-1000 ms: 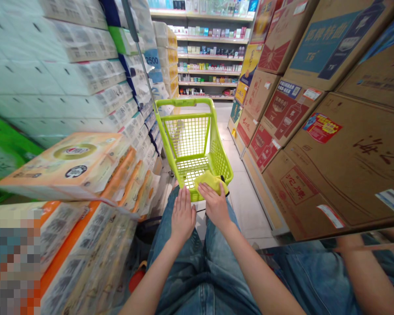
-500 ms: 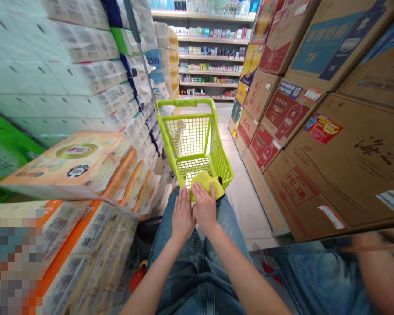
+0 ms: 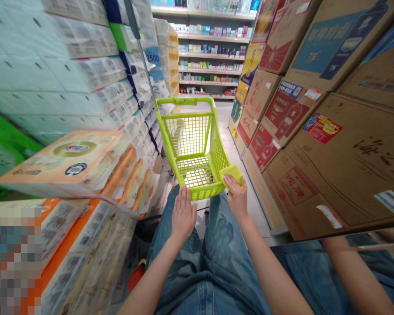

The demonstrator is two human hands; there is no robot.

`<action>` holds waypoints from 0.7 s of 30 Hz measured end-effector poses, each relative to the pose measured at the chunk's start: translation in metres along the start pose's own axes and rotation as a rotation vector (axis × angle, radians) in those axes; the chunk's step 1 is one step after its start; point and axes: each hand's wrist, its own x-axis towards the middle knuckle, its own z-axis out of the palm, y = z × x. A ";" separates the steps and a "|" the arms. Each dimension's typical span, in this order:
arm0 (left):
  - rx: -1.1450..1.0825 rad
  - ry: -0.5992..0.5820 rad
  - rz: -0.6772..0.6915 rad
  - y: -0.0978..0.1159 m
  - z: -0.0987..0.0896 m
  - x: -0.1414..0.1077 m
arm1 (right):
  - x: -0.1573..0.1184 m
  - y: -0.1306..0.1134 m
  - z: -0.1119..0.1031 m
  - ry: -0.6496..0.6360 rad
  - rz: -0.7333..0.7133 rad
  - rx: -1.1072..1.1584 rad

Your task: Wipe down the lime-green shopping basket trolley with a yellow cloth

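Observation:
A lime-green shopping basket [image 3: 194, 139] with lattice walls stands before my knees, its long grey pull handle [image 3: 133, 19] rising from the far left corner. My left hand [image 3: 184, 212] is open, its fingers stretched out and resting at the near left edge of the basket. A folded yellow cloth [image 3: 233, 175] lies against the outside of the near right corner. My right hand [image 3: 238, 199] holds it there, fingertips pressed on the cloth. The palm sides of both hands are hidden.
Cartons [image 3: 318, 144] are stacked along the right side. White tissue packs [image 3: 72, 78] and orange-white packs [image 3: 82, 153] pile up on the left. Shelves [image 3: 213, 57] with small boxes stand at the far end. A tiled floor strip [image 3: 241, 192] runs right of the basket.
My right hand has moved right with the yellow cloth, from the middle of the basket's near edge to its right corner. My left hand and the basket have stayed in place.

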 end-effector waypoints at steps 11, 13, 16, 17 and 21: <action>-0.013 -0.021 -0.006 -0.005 0.000 -0.002 | -0.014 -0.112 0.041 -0.150 -0.191 0.156; -0.001 -0.021 -0.003 -0.004 -0.001 -0.002 | -0.009 -0.088 0.030 -0.171 -0.246 0.160; 0.011 -0.023 0.004 -0.002 -0.002 0.000 | 0.006 -0.037 0.007 -0.109 -0.214 0.128; 0.014 -0.024 0.004 -0.002 -0.003 0.000 | 0.011 -0.020 0.000 -0.077 -0.183 0.106; 0.034 -0.031 -0.001 -0.003 -0.003 0.000 | 0.027 0.022 -0.018 -0.089 -0.215 0.065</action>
